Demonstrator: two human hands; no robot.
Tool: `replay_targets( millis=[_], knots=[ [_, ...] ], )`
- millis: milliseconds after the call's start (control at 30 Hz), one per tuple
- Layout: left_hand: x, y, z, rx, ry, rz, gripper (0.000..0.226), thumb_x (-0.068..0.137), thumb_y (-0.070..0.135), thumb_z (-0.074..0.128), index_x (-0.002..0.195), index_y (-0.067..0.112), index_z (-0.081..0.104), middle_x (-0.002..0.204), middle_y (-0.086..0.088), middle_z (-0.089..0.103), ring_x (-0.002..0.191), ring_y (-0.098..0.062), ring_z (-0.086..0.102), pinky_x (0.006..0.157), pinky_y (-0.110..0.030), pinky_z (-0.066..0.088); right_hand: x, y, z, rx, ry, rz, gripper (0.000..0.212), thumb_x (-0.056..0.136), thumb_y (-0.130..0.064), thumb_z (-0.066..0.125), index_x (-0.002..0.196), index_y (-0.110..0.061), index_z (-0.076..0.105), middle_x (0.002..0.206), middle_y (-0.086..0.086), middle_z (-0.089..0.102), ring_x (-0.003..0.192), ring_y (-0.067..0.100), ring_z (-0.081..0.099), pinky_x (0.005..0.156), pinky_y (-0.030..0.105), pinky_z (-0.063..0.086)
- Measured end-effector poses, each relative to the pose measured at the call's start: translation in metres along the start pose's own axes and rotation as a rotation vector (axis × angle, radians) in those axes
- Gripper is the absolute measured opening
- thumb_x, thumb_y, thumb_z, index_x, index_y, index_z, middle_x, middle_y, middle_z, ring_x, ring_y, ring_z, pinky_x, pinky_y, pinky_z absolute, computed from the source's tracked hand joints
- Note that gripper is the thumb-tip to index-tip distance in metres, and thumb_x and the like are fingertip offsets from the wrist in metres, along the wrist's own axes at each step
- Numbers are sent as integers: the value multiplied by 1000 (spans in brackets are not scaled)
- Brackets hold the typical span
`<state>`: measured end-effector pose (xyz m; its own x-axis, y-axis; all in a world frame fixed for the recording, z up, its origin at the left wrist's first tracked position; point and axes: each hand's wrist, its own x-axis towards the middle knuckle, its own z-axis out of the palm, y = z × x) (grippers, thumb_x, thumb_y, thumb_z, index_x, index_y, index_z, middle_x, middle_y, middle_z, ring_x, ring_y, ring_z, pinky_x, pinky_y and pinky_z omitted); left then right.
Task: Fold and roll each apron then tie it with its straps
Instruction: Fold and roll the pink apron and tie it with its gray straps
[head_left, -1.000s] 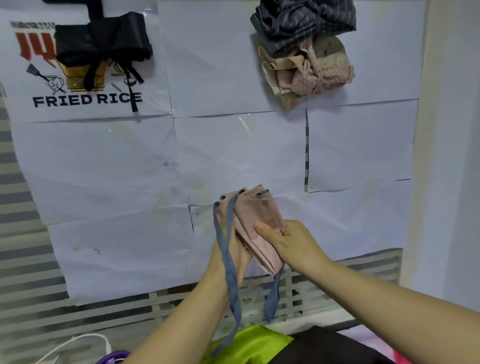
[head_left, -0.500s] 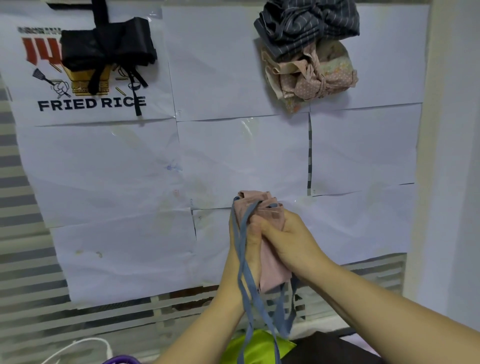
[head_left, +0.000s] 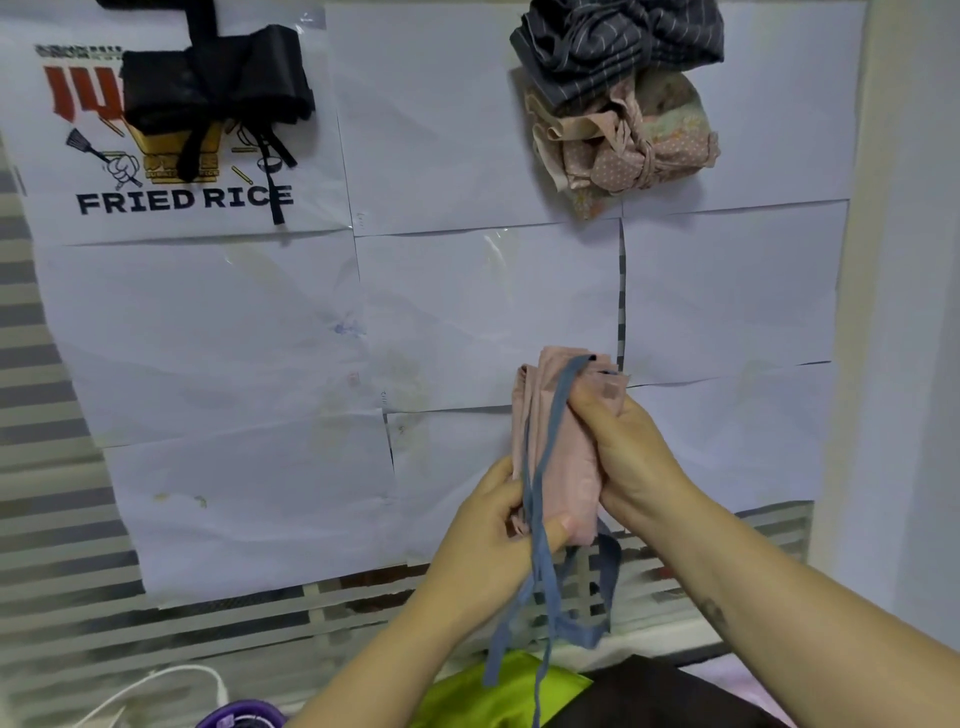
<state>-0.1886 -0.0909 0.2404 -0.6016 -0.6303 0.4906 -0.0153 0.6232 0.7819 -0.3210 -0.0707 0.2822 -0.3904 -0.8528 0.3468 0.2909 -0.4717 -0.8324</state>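
A pink apron (head_left: 571, 452), folded into an upright roll, is held in the air in front of a paper-covered wall. Its blue straps (head_left: 540, 561) run down the front of the roll and hang loose below it. My right hand (head_left: 631, 452) grips the roll's upper right side, fingers curled round it. My left hand (head_left: 493, 535) holds the bottom of the roll, with the thumb pressing the straps against the fabric.
A tied black apron (head_left: 218, 98) hangs at the upper left over a FRIED RICE poster (head_left: 78, 202). Two more tied bundles, striped grey (head_left: 618, 41) and dotted pink (head_left: 634, 150), hang at upper right. Green fabric (head_left: 498, 696) and dark fabric (head_left: 654, 696) lie below.
The roll has turned upright and tightened. My left hand slid from behind the roll down to its bottom end, catching the straps under the thumb. My right hand shifted up the roll.
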Motion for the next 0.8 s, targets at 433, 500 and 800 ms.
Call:
replay_targets(
  millis=[433, 500, 800],
  knots=[
    [-16, -16, 2, 84, 219, 29, 25, 93, 8, 56, 72, 16, 66, 83, 9, 56, 72, -3, 55, 64, -13, 41, 4, 2, -7, 228, 53, 17, 15, 91, -6, 55, 100, -8, 67, 86, 7, 72, 79, 16, 69, 70, 28, 59],
    [-17, -15, 6, 24, 273, 1, 19, 90, 10, 61, 75, 20, 64, 78, 5, 60, 70, -3, 56, 64, -16, 45, 2, -1, -3, 182, 76, -33, 13, 91, -6, 57, 95, -11, 68, 81, 3, 73, 75, 12, 69, 65, 23, 57],
    [-5, -9, -11, -97, -76, -150, 48, 83, 17, 66, 122, 34, 44, 121, 14, 59, 112, 1, 56, 97, -27, 48, -2, -13, -5, -312, -52, -161, 31, 81, 1, 69, 103, -19, 59, 82, -1, 73, 76, 10, 69, 66, 22, 55]
  ],
)
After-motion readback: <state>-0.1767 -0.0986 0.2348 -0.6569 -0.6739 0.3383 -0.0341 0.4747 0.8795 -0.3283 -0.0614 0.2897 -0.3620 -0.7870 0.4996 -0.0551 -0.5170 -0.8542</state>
